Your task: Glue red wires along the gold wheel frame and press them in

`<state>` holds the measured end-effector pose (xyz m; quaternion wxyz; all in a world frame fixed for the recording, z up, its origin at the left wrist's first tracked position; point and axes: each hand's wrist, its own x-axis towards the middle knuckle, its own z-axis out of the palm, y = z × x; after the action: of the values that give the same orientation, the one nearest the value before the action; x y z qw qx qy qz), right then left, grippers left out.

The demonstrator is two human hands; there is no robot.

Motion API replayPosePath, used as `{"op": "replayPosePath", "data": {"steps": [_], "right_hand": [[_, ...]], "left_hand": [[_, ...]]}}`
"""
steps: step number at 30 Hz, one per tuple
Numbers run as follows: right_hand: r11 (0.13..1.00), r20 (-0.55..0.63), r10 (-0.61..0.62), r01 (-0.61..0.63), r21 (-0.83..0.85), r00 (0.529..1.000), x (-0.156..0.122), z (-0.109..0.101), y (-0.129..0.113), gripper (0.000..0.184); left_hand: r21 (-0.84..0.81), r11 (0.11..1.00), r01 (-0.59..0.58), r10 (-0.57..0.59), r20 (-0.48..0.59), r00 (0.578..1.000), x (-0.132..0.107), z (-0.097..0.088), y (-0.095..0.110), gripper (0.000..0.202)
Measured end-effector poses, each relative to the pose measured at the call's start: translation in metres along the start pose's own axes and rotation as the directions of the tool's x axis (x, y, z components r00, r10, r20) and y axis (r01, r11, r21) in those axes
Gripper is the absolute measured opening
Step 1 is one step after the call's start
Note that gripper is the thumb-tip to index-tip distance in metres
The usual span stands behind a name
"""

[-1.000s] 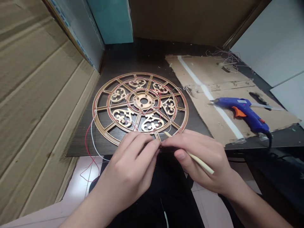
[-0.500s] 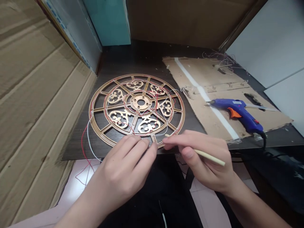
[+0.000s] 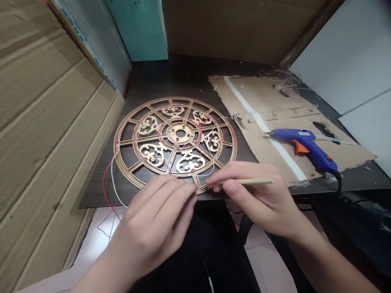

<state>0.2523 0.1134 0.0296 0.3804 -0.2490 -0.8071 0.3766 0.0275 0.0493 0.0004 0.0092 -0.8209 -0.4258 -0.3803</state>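
Observation:
A round gold openwork metal frame (image 3: 172, 134), with spokes and scroll ornaments, lies flat on the dark table. Thin red and white wires (image 3: 113, 179) run around its rings and hang off the left side. At the near rim is my left hand (image 3: 161, 213), its fingers closed together; what they pinch is hidden. My right hand (image 3: 259, 199) grips a thin pale wooden stick (image 3: 255, 181) between thumb and fingers. The stick lies nearly level, pointing left at the near right rim; its tip is mostly hidden by the fingers.
To the right, a blue glue gun (image 3: 308, 146) with an orange trigger rests on a cardboard sheet (image 3: 244, 142) with a white stripe. Tangled wires (image 3: 288, 83) lie at the back right. Cardboard (image 3: 55, 101) walls the left side. The table's front edge runs below my hands.
My right hand has shifted slightly left, and the stick's back end has swung up from a downward slant to nearly level. My left hand stays at the near rim.

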Motion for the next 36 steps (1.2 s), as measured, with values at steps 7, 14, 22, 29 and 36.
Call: {"op": "replayPosePath", "data": {"steps": [7, 14, 22, 29, 36], "right_hand": [[0.99, 0.016, 0.142, -0.142, 0.023, 0.99, 0.021, 0.006, 0.002, 0.026], [0.986, -0.073, 0.159, -0.155, 0.066, 0.985, 0.03, 0.015, 0.003, 0.028], [0.98, -0.075, 0.178, -0.17, 0.103, 0.981, 0.036, 0.023, 0.003, 0.024], [0.983, -0.026, 0.176, -0.174, 0.065, 0.984, 0.039, 0.028, 0.004, 0.026], [0.995, -0.021, 0.097, -0.096, 0.039, 0.995, 0.037, 0.029, 0.007, 0.028]], "left_hand": [[0.056, 0.996, 0.069, -0.067, -0.041, 0.997, 0.0, 0.0, 0.005, 0.026], [0.09, 0.993, 0.075, -0.07, -0.06, 0.996, -0.002, 0.001, 0.004, 0.023], [0.161, 0.985, 0.056, -0.037, -0.119, 0.992, -0.004, 0.001, 0.002, 0.028], [0.152, 0.988, 0.016, 0.0, -0.107, 0.994, -0.006, 0.001, -0.001, 0.026], [0.145, 0.989, 0.013, 0.003, -0.11, 0.994, -0.006, 0.002, -0.001, 0.027]]}}
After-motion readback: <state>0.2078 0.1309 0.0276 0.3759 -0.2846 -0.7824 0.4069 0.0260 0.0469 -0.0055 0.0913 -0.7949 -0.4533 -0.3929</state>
